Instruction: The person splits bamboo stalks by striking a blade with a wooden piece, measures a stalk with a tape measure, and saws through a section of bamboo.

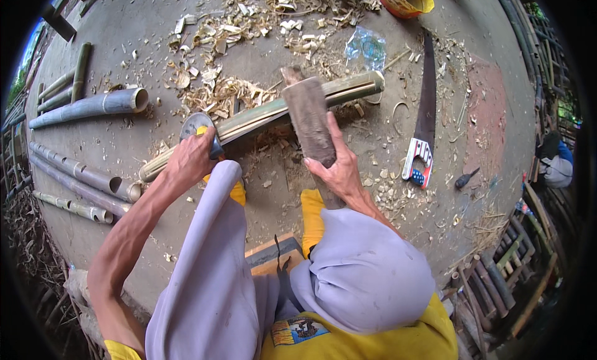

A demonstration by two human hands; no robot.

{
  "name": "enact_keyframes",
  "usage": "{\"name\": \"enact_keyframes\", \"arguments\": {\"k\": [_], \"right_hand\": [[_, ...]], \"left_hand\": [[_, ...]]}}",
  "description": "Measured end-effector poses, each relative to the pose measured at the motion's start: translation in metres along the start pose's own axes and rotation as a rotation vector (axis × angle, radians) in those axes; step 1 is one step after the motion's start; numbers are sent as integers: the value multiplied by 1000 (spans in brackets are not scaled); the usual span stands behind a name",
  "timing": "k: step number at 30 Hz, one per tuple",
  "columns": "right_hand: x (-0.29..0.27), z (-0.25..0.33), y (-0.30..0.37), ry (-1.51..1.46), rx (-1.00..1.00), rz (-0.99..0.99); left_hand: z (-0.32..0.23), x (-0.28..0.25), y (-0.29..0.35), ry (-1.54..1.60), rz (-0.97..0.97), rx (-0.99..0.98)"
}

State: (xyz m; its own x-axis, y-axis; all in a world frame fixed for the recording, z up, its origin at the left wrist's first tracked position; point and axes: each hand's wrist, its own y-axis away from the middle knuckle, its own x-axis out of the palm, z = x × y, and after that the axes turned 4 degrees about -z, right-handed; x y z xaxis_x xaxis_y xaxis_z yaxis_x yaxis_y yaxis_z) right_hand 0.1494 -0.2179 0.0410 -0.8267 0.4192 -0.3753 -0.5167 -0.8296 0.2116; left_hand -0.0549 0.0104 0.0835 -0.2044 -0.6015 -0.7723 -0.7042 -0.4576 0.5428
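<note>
A split bamboo pole (351, 88) lies aslant in front of me, its far end to the right. My left hand (189, 158) is closed over its left part; the fingertips are partly hidden. A dark blade (264, 121) runs along the pole's near side; its handle does not show clearly. Beside my left fingers is a grey rounded thing with yellow (196, 125) that I cannot make out. My right hand (339, 167) grips a thick, worn wooden block (308, 114) by its near right edge. The block is over the pole's middle, hiding part of it; contact is unclear.
Pale shavings (221, 89) litter the ground beyond the pole. A handsaw (425, 105) lies right, near a small dark tool (466, 178) and clear plastic (365, 47). Bamboo lengths (93, 108) lie left. A red-yellow container (405, 0) stands at the back.
</note>
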Motion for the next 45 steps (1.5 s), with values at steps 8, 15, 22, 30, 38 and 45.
{"name": "enact_keyframes", "arguments": {"k": [8, 15, 22, 30, 38, 45], "right_hand": [[-33, -48, 115, 239, 213, -299], [-36, -60, 168, 457, 466, -147], [-25, -80, 193, 481, 429, -376], [-55, 51, 55, -160, -273, -151], [-71, 10, 110, -343, 93, -858], [-79, -157, 248, 471, 575, -838]], "left_hand": [[-79, -77, 10, -177, 126, 29], [-168, -130, -39, -563, 637, 161], [-128, -158, 78, -242, -42, 175], [-112, -84, 38, 1217, -38, 74], [-226, -54, 14, 473, 325, 709], [-39, -28, -16, 842, -175, -75]]}}
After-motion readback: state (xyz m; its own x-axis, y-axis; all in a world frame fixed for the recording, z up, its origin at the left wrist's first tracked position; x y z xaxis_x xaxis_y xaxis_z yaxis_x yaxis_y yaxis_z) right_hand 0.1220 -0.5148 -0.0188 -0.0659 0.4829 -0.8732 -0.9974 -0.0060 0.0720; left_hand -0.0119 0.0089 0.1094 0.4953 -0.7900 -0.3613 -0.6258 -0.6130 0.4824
